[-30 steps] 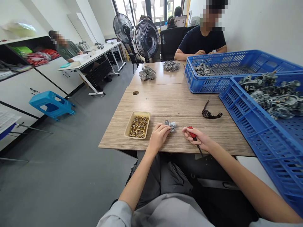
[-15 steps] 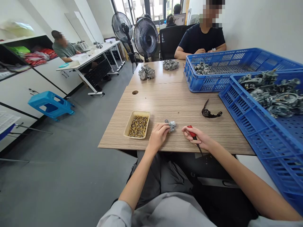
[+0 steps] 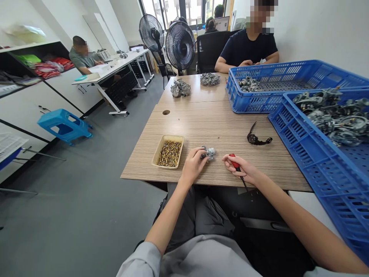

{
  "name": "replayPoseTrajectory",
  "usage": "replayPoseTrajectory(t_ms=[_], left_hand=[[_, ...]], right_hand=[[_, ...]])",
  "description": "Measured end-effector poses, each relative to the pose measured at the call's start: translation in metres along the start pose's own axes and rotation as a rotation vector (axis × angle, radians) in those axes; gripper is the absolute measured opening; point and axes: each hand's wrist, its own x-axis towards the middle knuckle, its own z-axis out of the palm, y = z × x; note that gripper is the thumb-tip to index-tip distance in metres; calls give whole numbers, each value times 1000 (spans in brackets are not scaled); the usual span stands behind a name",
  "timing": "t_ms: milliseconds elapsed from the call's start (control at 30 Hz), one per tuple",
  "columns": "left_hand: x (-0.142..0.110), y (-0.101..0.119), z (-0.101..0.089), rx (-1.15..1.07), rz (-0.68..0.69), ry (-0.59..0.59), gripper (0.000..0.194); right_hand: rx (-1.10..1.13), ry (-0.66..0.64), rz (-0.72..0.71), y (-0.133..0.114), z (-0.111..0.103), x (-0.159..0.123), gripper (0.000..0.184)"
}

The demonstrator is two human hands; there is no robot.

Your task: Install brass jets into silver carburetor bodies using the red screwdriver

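Head view: left hand [image 3: 193,164] holds a small silver-grey metal casting [image 3: 211,153] near the front edge of the wood-grain worktop [image 3: 198,119]; right hand [image 3: 240,167], apart, grips a red-handled screwdriver [image 3: 234,161]. Rectangular cream tub [image 3: 155,154], left, contains brass-coloured pieces [image 3: 170,153]; slotted blue crate [image 3: 307,150], right, contains grey metal parts [image 3: 337,119].

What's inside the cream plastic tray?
The cream rectangular plastic tray holds a heap of small, slender, brass-coloured metal pieces. They cover most of its floor, so anything beneath can't be seen.
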Motion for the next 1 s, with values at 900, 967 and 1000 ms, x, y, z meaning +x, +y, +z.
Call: replayPoseTrajectory(t_ms=[900, 967, 1000], left_hand=[[-9, 4, 2, 90, 36, 25, 13], [-9, 4, 2, 95, 31, 4, 13], [-9, 4, 2, 94, 32, -5, 14]], right_hand=[[-40, 44, 21, -1, 5, -2, 32], [-37, 47, 20, -1, 5, -3, 33], [-36, 49, 20, -1, 5, -3, 33]])
